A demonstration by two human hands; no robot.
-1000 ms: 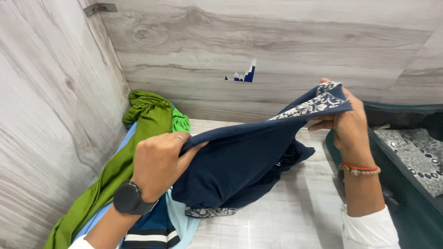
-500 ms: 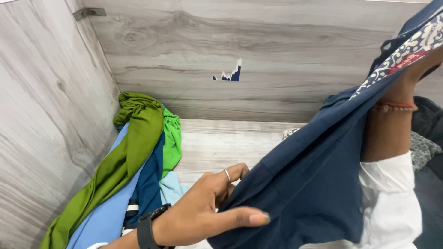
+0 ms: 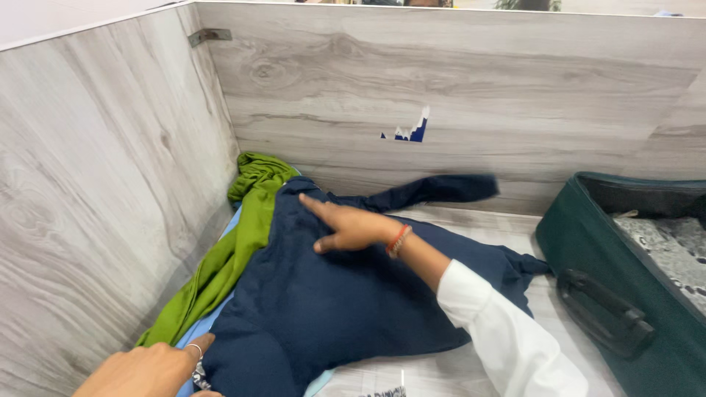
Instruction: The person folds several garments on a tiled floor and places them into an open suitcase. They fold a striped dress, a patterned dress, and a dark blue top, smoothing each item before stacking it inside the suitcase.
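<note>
Nearest the camera, the left hand lies at the lower edge of the navy garment, fingers loosely bent and touching the cloth, with no firm grip evident. The garment is spread flat on the pale wood-grain surface, overlapping a green cloth and a light blue cloth along the left wall. Farther in, the right hand rests open on the garment's upper part, forefinger extended. One sleeve extends toward the back wall. A dark green suitcase stands open at right.
</note>
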